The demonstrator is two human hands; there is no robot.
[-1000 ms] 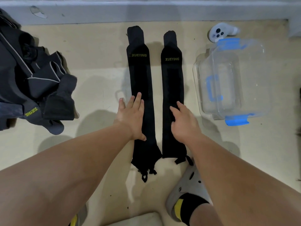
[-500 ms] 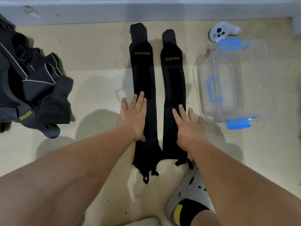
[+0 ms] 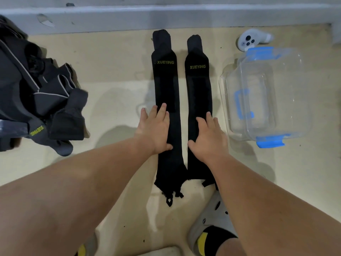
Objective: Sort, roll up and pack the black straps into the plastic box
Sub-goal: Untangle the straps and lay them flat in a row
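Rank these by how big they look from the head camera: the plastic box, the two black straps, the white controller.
1. plastic box, biggest.
2. left strap and right strap: look alike, no ranking.
3. white controller, smallest, though farthest from the camera.

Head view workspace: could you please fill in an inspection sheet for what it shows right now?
Surface: beige floor, shadowed, with a few dark specks.
Job's things: left strap and right strap lie flat, parallel and unrolled; plastic box to their right holds no straps.
Clutter: dark pile of gear at left; white controller beyond the box; grey shoe by the straps' near ends.
Hands: left hand flat, partly on the left strap; right hand flat on the right strap.
Cables: nothing seen.
Surroundings: grey ledge along the far edge.
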